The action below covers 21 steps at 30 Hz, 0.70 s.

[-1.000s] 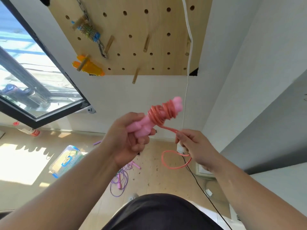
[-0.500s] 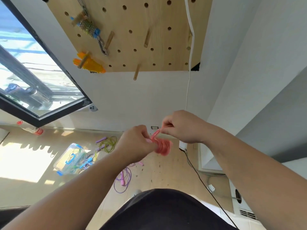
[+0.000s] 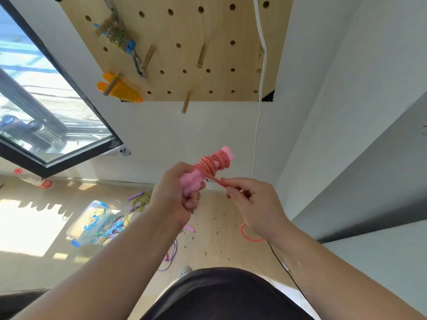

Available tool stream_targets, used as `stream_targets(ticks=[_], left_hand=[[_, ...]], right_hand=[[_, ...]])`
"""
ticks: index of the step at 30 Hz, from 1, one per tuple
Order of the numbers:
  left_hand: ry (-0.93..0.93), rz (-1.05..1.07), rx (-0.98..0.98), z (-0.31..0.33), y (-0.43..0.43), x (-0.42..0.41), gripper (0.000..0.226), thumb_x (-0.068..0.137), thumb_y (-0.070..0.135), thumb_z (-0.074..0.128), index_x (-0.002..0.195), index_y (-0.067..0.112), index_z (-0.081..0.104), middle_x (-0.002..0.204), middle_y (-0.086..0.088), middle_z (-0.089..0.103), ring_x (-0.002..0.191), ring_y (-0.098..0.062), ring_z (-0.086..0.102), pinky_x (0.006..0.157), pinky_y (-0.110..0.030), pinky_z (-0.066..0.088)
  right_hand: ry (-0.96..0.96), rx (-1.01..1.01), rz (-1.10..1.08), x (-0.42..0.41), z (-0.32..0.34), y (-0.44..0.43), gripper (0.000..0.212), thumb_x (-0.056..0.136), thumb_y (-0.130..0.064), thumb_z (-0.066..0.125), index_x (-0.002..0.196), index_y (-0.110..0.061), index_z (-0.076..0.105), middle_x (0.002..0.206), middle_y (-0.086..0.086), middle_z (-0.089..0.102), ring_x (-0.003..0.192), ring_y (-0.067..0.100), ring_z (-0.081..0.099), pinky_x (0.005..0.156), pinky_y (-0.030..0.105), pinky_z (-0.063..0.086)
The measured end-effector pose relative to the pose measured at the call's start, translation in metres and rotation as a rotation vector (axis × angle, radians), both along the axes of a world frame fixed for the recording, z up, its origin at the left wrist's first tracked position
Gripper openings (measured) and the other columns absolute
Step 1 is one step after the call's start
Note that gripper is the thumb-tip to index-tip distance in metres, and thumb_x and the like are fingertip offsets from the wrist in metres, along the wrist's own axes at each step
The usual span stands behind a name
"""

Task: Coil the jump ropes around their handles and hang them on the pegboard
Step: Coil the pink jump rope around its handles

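My left hand [image 3: 178,195] grips the pink jump-rope handles [image 3: 196,179], which point up and to the right. Pink cord [image 3: 212,163] is coiled in several turns around their upper end. My right hand [image 3: 254,204] pinches the free stretch of that cord just right of the coil, and a loose loop of it [image 3: 248,234] hangs below my wrist. The wooden pegboard [image 3: 184,42] hangs on the wall above, with several bare pegs, one of them [image 3: 201,55] near the middle. An orange coiled rope [image 3: 120,88] and a blue-ended one [image 3: 120,40] hang at its left.
On the floor lie a purple rope [image 3: 171,252], a yellow-green rope [image 3: 141,202] and a clear box [image 3: 90,222] with blue latches holding more ropes. A white cable [image 3: 261,65] runs down the wall at the pegboard's right. A black cable [image 3: 286,271] trails along the floor. A window [image 3: 34,107] is at left.
Half a second ago both hands were low, the handles tipped away and blurred mid-wrap. Now the handles point up again and my right hand has come down right of the coil, pinching the cord.
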<state>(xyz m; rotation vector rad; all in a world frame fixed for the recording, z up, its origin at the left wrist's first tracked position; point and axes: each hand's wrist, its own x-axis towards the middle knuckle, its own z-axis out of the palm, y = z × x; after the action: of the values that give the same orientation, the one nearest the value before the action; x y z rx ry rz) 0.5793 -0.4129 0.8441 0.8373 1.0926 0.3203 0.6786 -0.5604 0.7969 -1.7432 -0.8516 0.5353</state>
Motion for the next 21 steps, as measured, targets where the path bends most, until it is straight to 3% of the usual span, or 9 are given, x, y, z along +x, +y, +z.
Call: stream_targets(ticks=[5,11,13,16,18,21], left_hand=[[-0.089,-0.068,-0.112,0.013,-0.011,-0.002,0.012,0.085,0.021,0.053,0.083,0.01,0.058,0.067,-0.012,0.052,0.049,-0.014,0.027,0.043,-0.019,0.012],[-0.195,-0.197,-0.213,0.022,-0.017,-0.006,0.028,0.071,0.031,0.06,0.087,0.008,0.061,0.073,-0.015,0.054,0.044,-0.013,0.03,0.033,-0.015,0.017],[-0.189,-0.278,-0.208,0.023,-0.015,-0.011,0.028,0.071,0.033,0.059,0.083,0.007,0.065,0.074,-0.016,0.055,0.045,-0.013,0.029,0.034,-0.015,0.015],[-0.141,-0.472,-0.125,0.024,-0.014,-0.021,0.02,0.068,0.03,0.06,0.07,0.011,0.067,0.072,-0.017,0.056,0.045,-0.014,0.03,0.037,-0.015,0.014],[-0.078,-0.604,0.019,0.023,-0.015,-0.024,0.01,0.068,0.024,0.062,0.062,0.018,0.058,0.067,-0.018,0.056,0.044,-0.016,0.031,0.038,-0.014,0.016],[0.054,-0.703,0.269,0.015,-0.011,-0.021,0.015,0.066,0.018,0.061,0.061,0.018,0.047,0.064,-0.019,0.058,0.046,-0.016,0.032,0.042,-0.016,0.019]], right_hand=[[0.125,-0.064,0.158,0.021,-0.006,-0.005,0.018,0.103,-0.025,0.057,0.094,-0.029,0.073,0.058,-0.015,0.048,0.055,0.006,0.041,0.06,0.027,0.034],[0.21,-0.037,0.363,0.042,0.0,-0.004,0.024,0.101,-0.034,0.054,0.085,-0.026,0.069,0.061,-0.014,0.041,0.058,0.01,0.037,0.062,0.033,0.032],[0.264,-0.024,0.461,0.049,0.005,-0.003,0.021,0.099,-0.033,0.058,0.087,-0.024,0.072,0.065,-0.005,0.046,0.061,0.012,0.04,0.063,0.034,0.033],[0.229,-0.065,0.687,0.063,0.017,-0.002,0.012,0.095,-0.013,0.064,0.097,-0.021,0.073,0.084,-0.011,0.068,0.076,0.004,0.059,0.075,0.024,0.046],[0.102,-0.212,0.796,0.075,0.024,0.004,0.013,0.093,-0.004,0.067,0.095,-0.014,0.075,0.08,-0.015,0.07,0.074,-0.002,0.061,0.071,0.015,0.046],[-0.012,-0.457,0.858,0.085,0.03,0.021,0.008,0.094,-0.013,0.069,0.093,-0.018,0.077,0.073,-0.013,0.069,0.064,0.001,0.058,0.063,0.016,0.044]])
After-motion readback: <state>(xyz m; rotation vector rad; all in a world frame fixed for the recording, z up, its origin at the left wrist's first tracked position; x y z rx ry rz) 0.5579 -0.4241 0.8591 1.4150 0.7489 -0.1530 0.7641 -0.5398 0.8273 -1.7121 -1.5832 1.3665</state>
